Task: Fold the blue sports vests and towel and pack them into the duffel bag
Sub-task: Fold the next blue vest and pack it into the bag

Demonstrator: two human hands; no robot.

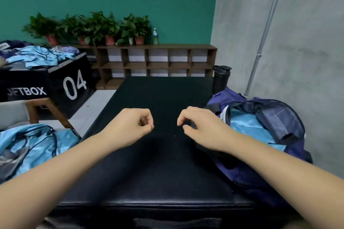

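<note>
A navy duffel bag (260, 165) lies open on the right side of the black padded box (160, 154), with folded light blue fabric (247, 126) inside it. More light blue vests (35, 145) lie crumpled on a chair at the lower left. A further heap of blue vests (37, 56) sits on the black "04" box at the far left. My left hand (130, 126) hovers over the middle of the padded box, fingers loosely curled, holding nothing. My right hand (201, 126) hovers just left of the bag's opening, fingers loosely curled and empty.
A black shaker bottle (221, 79) stands at the far right corner of the padded box. A wooden cubby shelf (156, 61) with potted plants (109, 28) and a water bottle (155, 36) lines the green wall. A wooden chair frame (46, 111) stands on the left.
</note>
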